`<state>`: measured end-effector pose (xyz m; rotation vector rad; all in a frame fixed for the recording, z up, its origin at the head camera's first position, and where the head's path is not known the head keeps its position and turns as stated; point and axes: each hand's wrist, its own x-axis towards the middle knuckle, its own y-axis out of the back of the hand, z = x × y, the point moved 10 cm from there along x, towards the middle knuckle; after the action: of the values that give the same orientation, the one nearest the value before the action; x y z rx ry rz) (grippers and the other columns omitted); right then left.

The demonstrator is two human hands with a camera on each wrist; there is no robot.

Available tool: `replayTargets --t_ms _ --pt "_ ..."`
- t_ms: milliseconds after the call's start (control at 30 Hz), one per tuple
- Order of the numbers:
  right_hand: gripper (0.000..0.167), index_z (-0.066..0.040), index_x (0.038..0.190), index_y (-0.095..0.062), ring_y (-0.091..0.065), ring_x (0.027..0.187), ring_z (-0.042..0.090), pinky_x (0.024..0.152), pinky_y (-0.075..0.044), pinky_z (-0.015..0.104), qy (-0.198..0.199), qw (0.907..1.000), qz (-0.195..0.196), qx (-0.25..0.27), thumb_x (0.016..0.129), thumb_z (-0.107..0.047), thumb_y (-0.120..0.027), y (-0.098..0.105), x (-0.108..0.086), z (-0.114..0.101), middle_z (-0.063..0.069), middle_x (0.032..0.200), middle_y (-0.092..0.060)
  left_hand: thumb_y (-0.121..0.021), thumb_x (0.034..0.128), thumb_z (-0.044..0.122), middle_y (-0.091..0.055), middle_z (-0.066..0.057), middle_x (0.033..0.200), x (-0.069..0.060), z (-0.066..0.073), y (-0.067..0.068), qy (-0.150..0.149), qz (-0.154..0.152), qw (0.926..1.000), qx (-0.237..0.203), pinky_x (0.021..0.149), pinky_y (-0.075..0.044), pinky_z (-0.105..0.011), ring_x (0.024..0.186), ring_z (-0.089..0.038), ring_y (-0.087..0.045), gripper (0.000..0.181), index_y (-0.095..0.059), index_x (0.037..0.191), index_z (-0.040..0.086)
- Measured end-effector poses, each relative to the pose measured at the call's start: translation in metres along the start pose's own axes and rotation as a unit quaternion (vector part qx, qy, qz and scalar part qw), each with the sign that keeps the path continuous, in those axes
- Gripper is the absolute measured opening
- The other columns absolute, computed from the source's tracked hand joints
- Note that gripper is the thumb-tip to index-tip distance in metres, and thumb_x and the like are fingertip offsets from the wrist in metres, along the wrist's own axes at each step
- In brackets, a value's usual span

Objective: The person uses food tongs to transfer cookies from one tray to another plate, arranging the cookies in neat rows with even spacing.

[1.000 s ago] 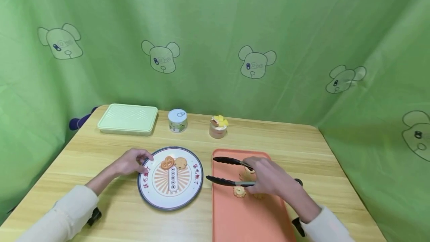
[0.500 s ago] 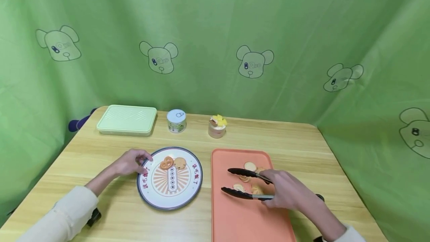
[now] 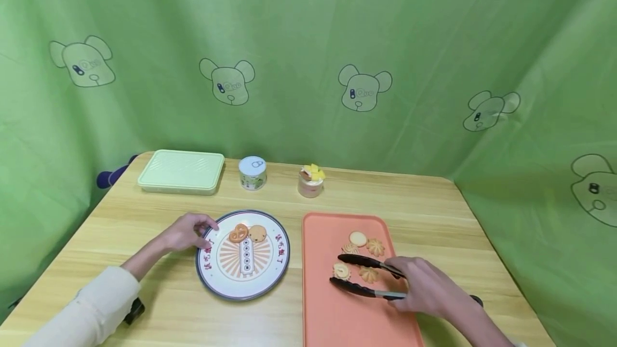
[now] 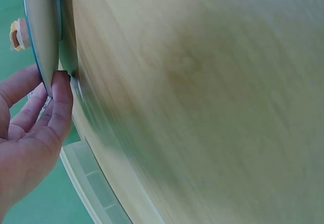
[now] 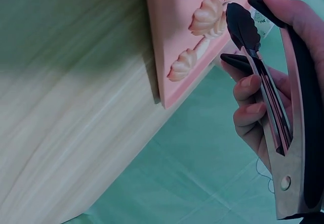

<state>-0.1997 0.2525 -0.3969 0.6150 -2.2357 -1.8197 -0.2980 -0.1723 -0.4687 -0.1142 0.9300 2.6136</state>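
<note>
My left hand [image 3: 185, 232] pinches the left rim of a round white plate [image 3: 225, 281] with a dark blue edge; the left wrist view shows fingers [image 4: 62, 105] on both faces of the rim. On the plate lie a pretzel cookie [image 3: 238, 233] and a round cookie with dark spots [image 3: 257, 234]. My right hand [image 3: 426, 286] grips black-tipped metal tongs [image 3: 355, 287], their arms spread. The tips sit around a ring-topped cookie [image 3: 341, 271] on a coral tray [image 3: 332, 320]. Several more cookies lie close by, among them a plain round one [image 3: 358, 238] and a fluted one [image 3: 375, 247].
Along the back of the wooden table [image 3: 395, 186] stand a pale green lidded box [image 3: 183, 171], a small can [image 3: 253, 173] and a dessert cup [image 3: 310, 181] topped with yellow cubes. A green curtain [image 3: 299, 20] hangs behind.
My right hand has drawn the tongs right and toward me, down to the tray's cookies, uncovering several of them. The left hand stays on the plate's rim.
</note>
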Motion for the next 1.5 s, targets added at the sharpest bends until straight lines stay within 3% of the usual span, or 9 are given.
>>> replayTargets --t_ms 533,633,800,1133,1500 --pt "0.059 -0.007 0.115 -0.063 -0.059 0.079 0.011 0.06 -0.047 0.026 -0.025 0.9996 -0.005 0.012 0.065 -0.032 -0.083 -0.004 -0.003 0.005 0.003 0.1 -0.068 -0.077 0.0669 0.0 -0.06 -0.009 0.094 -0.001 0.0 0.0 0.007 0.002 1.0 0.0 0.068 -0.046 -0.025 0.086 -0.02 -0.052 0.04 -0.065 0.104 0.002" --pt "0.057 -0.008 0.114 -0.063 -0.052 0.07 0.005 0.057 -0.043 0.023 -0.015 0.9998 0.011 0.007 0.065 -0.031 -0.082 0.0 -0.004 0.002 -0.002 0.091 -0.066 -0.077 0.0672 0.0 -0.06 -0.008 0.095 0.0 0.002 0.001 0.001 0.0 1.0 0.006 0.069 -0.046 -0.026 0.086 -0.02 -0.053 0.039 -0.065 0.105 0.002" --pt "0.056 -0.007 0.113 -0.064 -0.055 0.071 0.006 0.059 -0.046 0.025 0.008 0.9989 0.042 -0.016 0.064 -0.027 -0.082 0.012 0.0 -0.007 -0.001 0.093 -0.068 -0.078 0.067 0.001 -0.061 -0.009 0.095 0.0 0.004 0.0 -0.006 -0.006 1.0 0.004 0.07 -0.046 -0.027 0.086 -0.02 -0.053 0.04 -0.064 0.104 0.001" --pt "0.059 -0.005 0.115 -0.063 -0.067 0.094 0.023 0.076 -0.055 0.037 0.049 0.9958 0.062 -0.045 0.065 -0.031 -0.082 0.022 0.033 -0.033 0.006 0.109 -0.069 -0.077 0.0664 0.0 -0.061 -0.008 0.092 -0.003 0.0 -0.002 -0.003 -0.002 1.0 -0.008 0.068 -0.046 -0.025 0.084 -0.019 -0.053 0.04 -0.064 0.104 0.001" --pt "0.056 -0.008 0.116 -0.063 -0.064 0.088 0.014 0.072 -0.053 0.031 0.069 0.996 0.053 -0.022 0.067 -0.029 -0.081 0.019 0.077 -0.075 0.002 0.106 -0.069 -0.077 0.0675 0.002 -0.06 -0.008 0.093 0.0 0.0 -0.001 -0.004 -0.006 1.0 -0.001 0.069 -0.046 -0.026 0.085 -0.019 -0.053 0.04 -0.064 0.105 0.002"
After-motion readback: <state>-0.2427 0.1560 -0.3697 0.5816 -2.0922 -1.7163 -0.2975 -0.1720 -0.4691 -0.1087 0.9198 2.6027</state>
